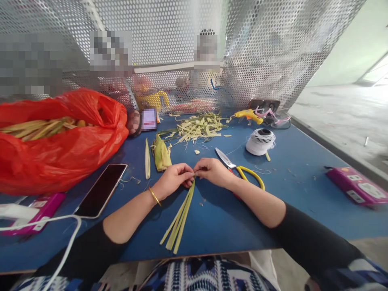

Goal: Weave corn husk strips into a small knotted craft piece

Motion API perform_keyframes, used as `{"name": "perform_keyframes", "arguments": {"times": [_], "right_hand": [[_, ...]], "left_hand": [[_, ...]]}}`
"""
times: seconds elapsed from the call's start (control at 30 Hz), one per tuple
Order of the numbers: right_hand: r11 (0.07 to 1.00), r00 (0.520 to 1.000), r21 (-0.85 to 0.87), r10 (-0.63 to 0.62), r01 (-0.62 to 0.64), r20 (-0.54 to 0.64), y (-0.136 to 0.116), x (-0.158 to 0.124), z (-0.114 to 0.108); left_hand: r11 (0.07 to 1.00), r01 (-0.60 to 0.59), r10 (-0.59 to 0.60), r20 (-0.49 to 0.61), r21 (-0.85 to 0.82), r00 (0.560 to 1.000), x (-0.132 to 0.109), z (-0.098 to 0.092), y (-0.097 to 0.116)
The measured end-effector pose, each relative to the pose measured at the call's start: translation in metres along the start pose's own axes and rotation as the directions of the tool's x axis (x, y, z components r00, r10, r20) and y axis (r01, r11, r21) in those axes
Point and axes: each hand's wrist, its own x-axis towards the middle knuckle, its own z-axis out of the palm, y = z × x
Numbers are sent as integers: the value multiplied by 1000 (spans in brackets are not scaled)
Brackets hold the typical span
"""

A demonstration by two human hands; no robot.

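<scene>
Currently: left hand (177,176) and right hand (214,171) meet at one end of a bundle of green strips (181,220)

Far left, on the blue table (298,178), a red plastic bag (75,157) sits with its mouth spread, dry leaf strips (39,130) inside. Below it, a purple box (51,208) with a white cable (75,234) crossing nearby; then a dark-screened phone (101,190), lying flat. Next, a narrow pale leaf (147,159) and a yellow-green husk (162,152), the husk just beyond the left hand.

Left hand: gold bangle (154,197) on the wrist, fingers curled, thumb and finger pinched closed on the bundle's far end. Bundle sits near table centre, loose ends fanning toward the front edge. Behind it, a heap of cut scraps (201,128).

Right hand: also in a closed pinch, at the same tip, fingertips touching the strips; finer detail too small to tell. Yellow-handled scissors (224,158) lie just beside it, blades pointing away, partly hidden by the forearm.

Further right: yellow glue gun (248,115), white thread spool (257,144), pink-framed glasses (274,118); another purple box (357,186) near the right edge.
</scene>
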Motion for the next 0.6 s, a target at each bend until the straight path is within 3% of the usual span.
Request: {"name": "perform_keyframes", "arguments": {"times": [0.3,0.6], "right_hand": [[984,993,-135,-116,113,-16,-7,-2,-6],[984,978,-71,-150,162,145,-7,-4,-11]], "left_hand": [[998,39,-42,-74,-40,996,0,1,3],[997,62,-67,-100,-46,993,0,-2,7]]}}
